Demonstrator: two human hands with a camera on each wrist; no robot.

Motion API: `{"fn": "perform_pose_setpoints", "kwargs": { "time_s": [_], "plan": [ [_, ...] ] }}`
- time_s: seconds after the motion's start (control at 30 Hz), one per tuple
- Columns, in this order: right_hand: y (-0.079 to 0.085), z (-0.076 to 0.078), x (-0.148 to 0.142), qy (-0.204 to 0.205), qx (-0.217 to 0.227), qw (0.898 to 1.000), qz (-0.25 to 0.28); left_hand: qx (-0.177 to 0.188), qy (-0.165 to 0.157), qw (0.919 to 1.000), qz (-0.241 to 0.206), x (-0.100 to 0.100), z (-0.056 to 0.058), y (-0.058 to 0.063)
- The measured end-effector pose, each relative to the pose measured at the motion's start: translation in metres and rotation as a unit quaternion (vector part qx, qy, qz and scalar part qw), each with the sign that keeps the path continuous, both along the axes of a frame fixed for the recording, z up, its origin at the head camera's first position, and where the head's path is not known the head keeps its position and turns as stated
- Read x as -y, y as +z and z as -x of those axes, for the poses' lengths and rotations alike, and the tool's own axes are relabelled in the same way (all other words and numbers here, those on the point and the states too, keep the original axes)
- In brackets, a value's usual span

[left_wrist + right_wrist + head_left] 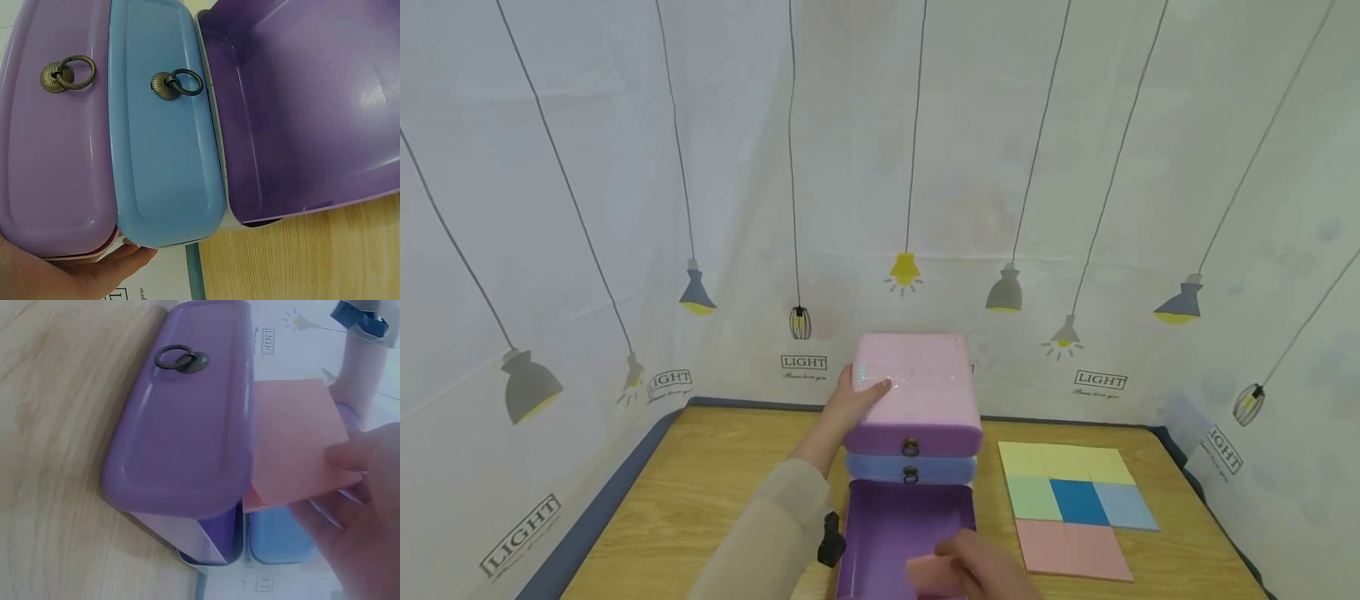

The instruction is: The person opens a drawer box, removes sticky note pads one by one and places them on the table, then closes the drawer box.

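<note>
A small drawer cabinet with a pink top [917, 392] stands at the back of the table. Its purple top drawer [59, 162] and blue middle drawer [169, 156] are closed. The purple bottom drawer [880, 529] is pulled out towards me; its visible floor is bare. My left hand [857, 404] rests on the cabinet's left side, its thumb over the top and its fingers along the side. Above the pulled-out drawer, my right hand [369, 487] pinches a pink sticky note pad [297, 437] between thumb and fingers.
Right of the cabinet lie flat square pads: yellow [1063, 462], green [1033, 498], dark blue [1078, 502], light blue [1123, 506] and pink [1075, 550]. A wall sheet printed with lamps [905, 271] rises behind the wooden table [715, 483]. Each drawer front bears a ring pull [186, 82].
</note>
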State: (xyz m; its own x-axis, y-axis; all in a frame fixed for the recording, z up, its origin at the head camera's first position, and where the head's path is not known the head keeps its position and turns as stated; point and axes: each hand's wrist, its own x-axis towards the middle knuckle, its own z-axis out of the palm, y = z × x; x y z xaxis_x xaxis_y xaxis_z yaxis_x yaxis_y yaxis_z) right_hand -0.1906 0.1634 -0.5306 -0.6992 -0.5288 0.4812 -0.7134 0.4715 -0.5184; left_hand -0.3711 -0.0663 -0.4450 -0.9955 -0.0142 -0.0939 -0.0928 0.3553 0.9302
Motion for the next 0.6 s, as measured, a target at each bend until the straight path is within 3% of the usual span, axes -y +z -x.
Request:
{"fn": "perform_pose_setpoints", "kwargs": {
  "time_s": [0.07, 0.13, 0.6],
  "plan": [
    [0.003, 0.005, -0.004, -0.009, -0.082, 0.997, -0.012, -0.003, -0.002, 1.0, -0.002, 0.001, -0.001, 0.0],
    [0.005, 0.008, -0.008, -0.016, -0.122, 0.992, -0.013, -0.005, -0.001, 1.0, -0.001, 0.001, -0.001, 0.001],
    [0.009, 0.002, -0.037, -0.108, -0.122, 0.987, 0.004, 0.0, -0.003, 1.0, 0.0, 0.001, -0.002, 0.001]
  ]
}}
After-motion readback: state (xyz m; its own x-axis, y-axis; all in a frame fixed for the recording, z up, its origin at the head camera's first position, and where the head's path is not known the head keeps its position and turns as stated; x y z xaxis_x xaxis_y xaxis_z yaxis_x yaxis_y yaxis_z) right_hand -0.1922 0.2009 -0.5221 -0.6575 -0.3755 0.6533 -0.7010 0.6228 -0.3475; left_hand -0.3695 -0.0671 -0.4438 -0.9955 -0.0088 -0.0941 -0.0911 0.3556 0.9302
